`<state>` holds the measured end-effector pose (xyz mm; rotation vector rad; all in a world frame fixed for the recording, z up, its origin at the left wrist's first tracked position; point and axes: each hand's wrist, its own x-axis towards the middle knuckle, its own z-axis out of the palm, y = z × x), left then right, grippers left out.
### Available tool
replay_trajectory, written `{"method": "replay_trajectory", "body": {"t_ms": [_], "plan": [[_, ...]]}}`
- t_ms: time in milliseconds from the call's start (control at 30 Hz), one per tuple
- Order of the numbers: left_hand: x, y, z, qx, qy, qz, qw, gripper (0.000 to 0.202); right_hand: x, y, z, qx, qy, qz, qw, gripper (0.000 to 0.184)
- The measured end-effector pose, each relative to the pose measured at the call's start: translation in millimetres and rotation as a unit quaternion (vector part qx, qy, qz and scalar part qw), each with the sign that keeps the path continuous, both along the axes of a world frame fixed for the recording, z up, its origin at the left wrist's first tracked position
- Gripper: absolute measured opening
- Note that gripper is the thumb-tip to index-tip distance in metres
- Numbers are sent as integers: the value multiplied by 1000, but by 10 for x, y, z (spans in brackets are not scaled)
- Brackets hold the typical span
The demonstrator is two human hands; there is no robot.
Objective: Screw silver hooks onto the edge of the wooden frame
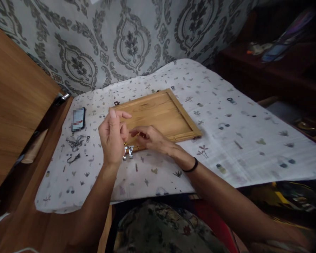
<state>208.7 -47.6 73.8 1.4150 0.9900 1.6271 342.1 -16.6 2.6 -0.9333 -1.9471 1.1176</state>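
Note:
A shallow wooden tray or frame (pixel 160 114) lies on a white patterned cloth (pixel 226 140). My left hand (pixel 112 135) is raised over the tray's near left corner, fingers curled in a pinch on something small I cannot make out. My right hand (pixel 150 138) rests at the tray's near edge, fingertips pinched toward the left hand. A small metal fitting (pixel 128 152) with a yellow-tipped bit sits just below both hands on the cloth.
A phone (pixel 78 119) lies at the left on the cloth, with a heap of small metal hardware (pixel 76 143) below it. A wooden panel (pixel 13 102) stands at the left. Patterned fabric hangs behind. Dark shelves with clutter are at the right.

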Motion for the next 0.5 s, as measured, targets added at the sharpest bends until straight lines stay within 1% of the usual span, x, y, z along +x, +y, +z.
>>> {"method": "replay_trajectory", "body": {"t_ms": [133, 200, 233, 300, 433, 500], "plan": [[-83, 47, 43, -38, 11, -104, 994, 56, -10, -36, 10, 3, -22, 12, 1000, 34], [-96, 60, 55, -43, 9, -133, 990, 56, -20, -66, 25, 5, -35, 27, 999, 31], [-96, 62, 54, -40, 7, -136, 990, 55, -26, -78, 33, 7, -42, 33, 999, 31], [-87, 58, 40, -27, 2, -115, 993, 52, -39, -95, 46, 12, -60, 41, 997, 30], [-47, 35, -14, -1, -6, -19, 1000, 46, -70, -91, 46, 27, -95, 39, 994, 31], [-21, 24, -33, 3, -7, 11, 1000, 43, -80, -82, 39, 33, -108, 35, 993, 30]]}}
